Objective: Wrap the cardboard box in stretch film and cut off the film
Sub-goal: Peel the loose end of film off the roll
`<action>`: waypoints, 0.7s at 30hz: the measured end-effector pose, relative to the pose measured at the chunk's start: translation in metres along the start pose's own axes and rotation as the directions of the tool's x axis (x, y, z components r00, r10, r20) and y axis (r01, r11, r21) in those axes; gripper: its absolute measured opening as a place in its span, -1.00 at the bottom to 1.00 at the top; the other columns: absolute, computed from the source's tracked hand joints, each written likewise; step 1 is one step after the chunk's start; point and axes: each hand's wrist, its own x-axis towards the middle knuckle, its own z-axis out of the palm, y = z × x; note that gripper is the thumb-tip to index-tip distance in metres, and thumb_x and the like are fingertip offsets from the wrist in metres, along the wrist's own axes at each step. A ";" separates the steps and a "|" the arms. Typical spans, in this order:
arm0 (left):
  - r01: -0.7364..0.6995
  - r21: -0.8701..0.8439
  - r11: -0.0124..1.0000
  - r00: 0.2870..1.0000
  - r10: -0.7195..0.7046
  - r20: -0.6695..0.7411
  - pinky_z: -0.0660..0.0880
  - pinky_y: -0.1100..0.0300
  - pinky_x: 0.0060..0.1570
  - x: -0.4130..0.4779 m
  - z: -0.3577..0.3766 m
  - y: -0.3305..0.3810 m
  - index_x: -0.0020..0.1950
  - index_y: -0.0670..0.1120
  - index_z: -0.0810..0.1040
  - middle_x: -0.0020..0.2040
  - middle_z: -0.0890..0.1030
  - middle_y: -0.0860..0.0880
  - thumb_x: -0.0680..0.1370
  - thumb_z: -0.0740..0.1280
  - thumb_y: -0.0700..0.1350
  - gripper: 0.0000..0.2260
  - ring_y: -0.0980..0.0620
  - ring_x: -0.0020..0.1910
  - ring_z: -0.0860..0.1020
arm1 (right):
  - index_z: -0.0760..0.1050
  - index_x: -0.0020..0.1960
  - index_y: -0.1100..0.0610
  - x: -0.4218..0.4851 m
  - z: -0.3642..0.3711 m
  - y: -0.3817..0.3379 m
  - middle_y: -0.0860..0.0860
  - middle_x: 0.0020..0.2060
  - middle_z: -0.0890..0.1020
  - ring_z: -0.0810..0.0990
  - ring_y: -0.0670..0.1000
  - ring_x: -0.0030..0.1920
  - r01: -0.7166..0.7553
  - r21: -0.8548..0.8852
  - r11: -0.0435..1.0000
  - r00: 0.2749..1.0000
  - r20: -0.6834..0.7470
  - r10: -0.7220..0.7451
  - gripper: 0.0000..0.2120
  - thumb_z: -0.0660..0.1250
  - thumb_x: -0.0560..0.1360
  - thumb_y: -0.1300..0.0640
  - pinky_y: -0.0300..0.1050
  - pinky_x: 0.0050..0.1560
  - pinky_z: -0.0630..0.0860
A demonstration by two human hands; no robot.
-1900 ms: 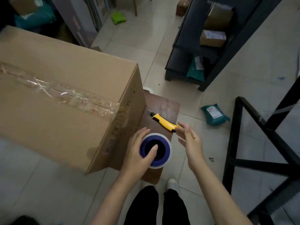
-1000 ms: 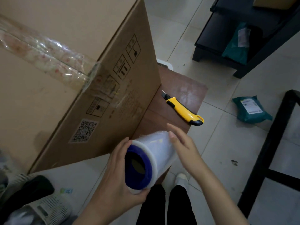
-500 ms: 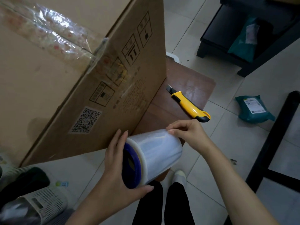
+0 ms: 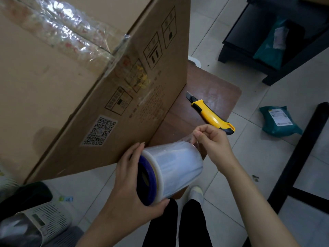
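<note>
A large cardboard box (image 4: pixel 74 82) fills the upper left and stands on a small brown table (image 4: pixel 211 91); crinkled clear film runs across its top. My left hand (image 4: pixel 128 182) grips the blue-cored end of a stretch film roll (image 4: pixel 176 168), held on its side in front of the box's lower corner. At the roll's far end my right hand (image 4: pixel 211 141) pinches the loose edge of the film between thumb and fingers. A yellow utility knife (image 4: pixel 211 116) lies on the table just beyond that hand, blade out.
A teal parcel (image 4: pixel 279 122) lies on the tiled floor at right. A black frame (image 4: pixel 299 154) stands at the right edge, a dark low shelf (image 4: pixel 267 38) at top right. A white slatted basket (image 4: pixel 41 223) sits at lower left. My legs and a white shoe (image 4: pixel 195 193) are below the roll.
My left hand lifted the roll off the table and tipped it on its side. My right hand moved from beside the knife to the roll's far end and pinched the film's edge.
</note>
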 end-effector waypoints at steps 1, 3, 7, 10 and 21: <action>0.003 0.010 1.000 1.000 -0.003 -0.027 0.16 0.24 0.29 0.000 0.002 0.001 0.45 0.37 -0.04 0.42 0.00 0.43 0.13 0.47 0.25 0.01 0.38 0.44 0.04 | 0.49 -0.21 0.18 -0.003 -0.003 -0.004 -0.06 -0.50 0.62 0.52 -0.18 -0.46 0.005 0.052 0.999 1.000 -0.013 -0.004 -0.78 0.22 0.57 0.37 -0.33 -0.35 0.45; 0.016 0.015 1.000 0.996 -0.014 -0.086 0.17 0.22 0.27 0.000 0.006 0.005 0.46 0.33 -0.02 0.39 0.02 0.46 0.12 0.45 0.28 0.02 0.40 0.42 0.05 | 0.47 -0.18 0.21 -0.011 -0.010 -0.010 -0.07 -0.47 0.64 0.60 -0.19 -0.37 0.023 0.134 0.991 0.999 -0.037 -0.018 -0.81 0.20 0.57 0.36 -0.36 -0.25 0.51; 0.053 -0.003 0.999 0.989 -0.053 -0.138 0.18 0.19 0.27 0.000 0.013 0.015 0.44 0.39 0.01 0.41 0.10 0.30 0.11 0.42 0.32 -0.03 0.28 0.41 0.11 | 0.42 -0.11 0.21 -0.026 -0.016 -0.014 0.06 -0.22 0.74 0.72 0.03 -0.06 -0.017 0.279 0.960 1.000 -0.008 0.020 -0.87 0.17 0.57 0.19 -0.15 0.02 0.61; 0.078 0.028 0.997 0.986 -0.073 -0.148 0.19 0.17 0.29 0.000 0.015 0.023 0.41 0.42 0.01 0.42 0.09 0.25 0.09 0.38 0.37 -0.05 0.19 0.42 0.11 | 0.38 -0.14 0.18 -0.032 -0.020 -0.013 0.16 -0.20 0.73 0.71 0.15 -0.07 -0.043 0.348 0.937 0.999 0.029 0.035 -0.83 0.13 0.55 0.10 -0.05 0.00 0.60; -0.022 0.394 0.919 0.958 0.131 -0.254 0.34 -0.06 0.34 0.020 0.038 0.048 0.45 -0.04 0.20 0.43 0.35 -0.08 0.20 0.29 0.42 -0.06 -0.09 0.43 0.29 | 0.60 0.09 0.07 -0.030 -0.042 -0.019 -0.09 -0.35 0.60 0.58 -0.13 -0.24 -0.022 0.079 0.997 0.993 0.120 0.012 -0.59 0.56 0.27 0.09 -0.29 -0.09 0.55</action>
